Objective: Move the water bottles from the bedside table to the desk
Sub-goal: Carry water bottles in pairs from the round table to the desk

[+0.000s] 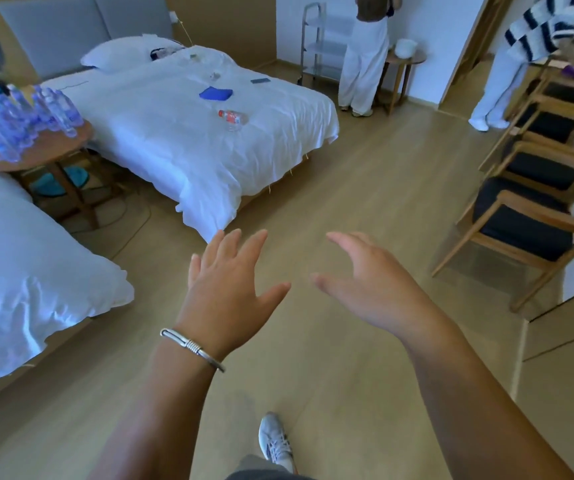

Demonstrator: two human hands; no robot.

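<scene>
Several clear water bottles (pixel 22 116) with purple-blue labels stand crowded on the round wooden bedside table (pixel 46 157) at the far left, between two beds. My left hand (pixel 230 285), with a silver bracelet on its wrist, is stretched out in front of me over the floor, fingers spread and holding nothing. My right hand (pixel 365 278) hovers beside it, fingers relaxed and slightly bent, also holding nothing. Both hands are far from the bottles. No desk is in view.
A white bed (pixel 192 133) carries a red-labelled bottle (pixel 233 118), a blue cloth (pixel 216 93) and small items. A second bed (pixel 19 278) lies near left. Stacked wooden chairs (pixel 535 188) line the right. Two people (pixel 365 57) stand at the back. Cables trail under the bedside table.
</scene>
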